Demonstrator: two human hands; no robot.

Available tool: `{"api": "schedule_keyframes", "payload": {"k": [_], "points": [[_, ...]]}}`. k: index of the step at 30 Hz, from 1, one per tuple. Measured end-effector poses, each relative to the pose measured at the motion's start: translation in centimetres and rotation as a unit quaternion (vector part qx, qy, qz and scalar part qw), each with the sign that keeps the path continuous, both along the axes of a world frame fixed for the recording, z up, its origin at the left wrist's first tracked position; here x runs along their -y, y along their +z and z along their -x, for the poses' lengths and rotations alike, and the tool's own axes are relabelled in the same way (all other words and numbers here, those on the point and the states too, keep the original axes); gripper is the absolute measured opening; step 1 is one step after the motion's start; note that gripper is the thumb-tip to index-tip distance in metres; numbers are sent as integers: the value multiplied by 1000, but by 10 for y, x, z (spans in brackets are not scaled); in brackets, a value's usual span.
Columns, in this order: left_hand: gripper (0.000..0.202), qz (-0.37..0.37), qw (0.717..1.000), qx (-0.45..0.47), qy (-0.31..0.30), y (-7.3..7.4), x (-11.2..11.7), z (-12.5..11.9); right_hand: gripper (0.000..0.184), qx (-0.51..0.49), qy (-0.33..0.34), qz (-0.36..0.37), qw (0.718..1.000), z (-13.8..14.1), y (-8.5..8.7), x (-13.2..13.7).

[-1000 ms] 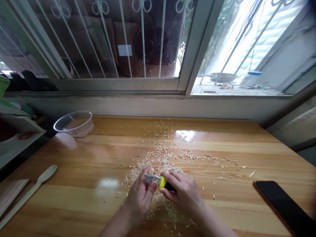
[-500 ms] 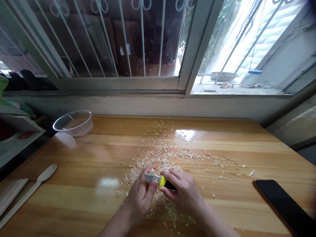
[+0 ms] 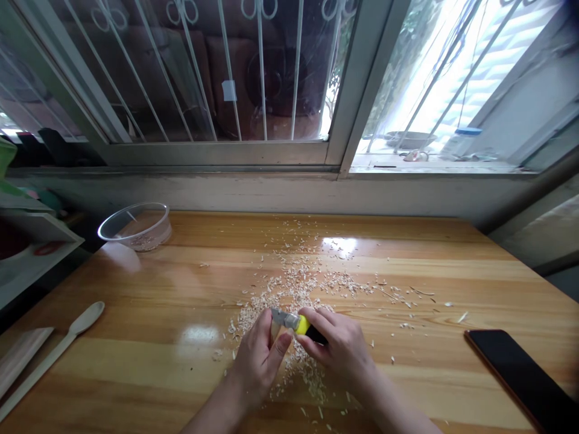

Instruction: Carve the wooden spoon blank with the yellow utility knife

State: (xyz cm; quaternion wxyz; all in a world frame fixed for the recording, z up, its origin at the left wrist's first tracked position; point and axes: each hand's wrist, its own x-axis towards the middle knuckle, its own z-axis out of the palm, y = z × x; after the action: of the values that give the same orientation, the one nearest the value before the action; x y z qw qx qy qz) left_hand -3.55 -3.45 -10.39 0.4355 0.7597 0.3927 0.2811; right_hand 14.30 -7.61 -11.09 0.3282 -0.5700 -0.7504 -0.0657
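Yellow and black, the knife (image 3: 302, 325) sat in the right hand (image 3: 341, 343), a bit below the middle of the frame. That hand's fingers were curled tight around the handle. The left hand (image 3: 260, 355) pinched a small bit of wood (image 3: 276, 331), so most of the wood was hidden. The blade (image 3: 284, 318) ran from the right hand toward the left hand's fingers, so it pointed left and a little up in the frame. It lay across the wood, with the left thumb (image 3: 283, 342) just below it. The wood seemed to run up and down the frame, but its whole shape could not be seen. It was left of the right hand's fingers, and the left hand was nearer, since it held it. Pale shavings (image 3: 298, 283) lay on the worktop (image 3: 181, 289) around and past the hands. A spoon (image 3: 87, 317) lay at the lower left, and a phone (image 3: 515, 374) at the lower right.
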Motion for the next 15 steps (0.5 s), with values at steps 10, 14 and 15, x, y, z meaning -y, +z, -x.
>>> {"api": "schedule_keyframes", "payload": {"k": [10,14,15], "points": [[23,-78,994,-55,49,-2,-1,0,37,4,-33,8,999,3,-1,1],[29,-57,996,-53,49,1,4,-5,38,-11,-93,17,996,-8,-5,-1],[29,-49,996,-44,52,1,5,-7,37,-11,-91,14,996,-11,-6,-1]]}}
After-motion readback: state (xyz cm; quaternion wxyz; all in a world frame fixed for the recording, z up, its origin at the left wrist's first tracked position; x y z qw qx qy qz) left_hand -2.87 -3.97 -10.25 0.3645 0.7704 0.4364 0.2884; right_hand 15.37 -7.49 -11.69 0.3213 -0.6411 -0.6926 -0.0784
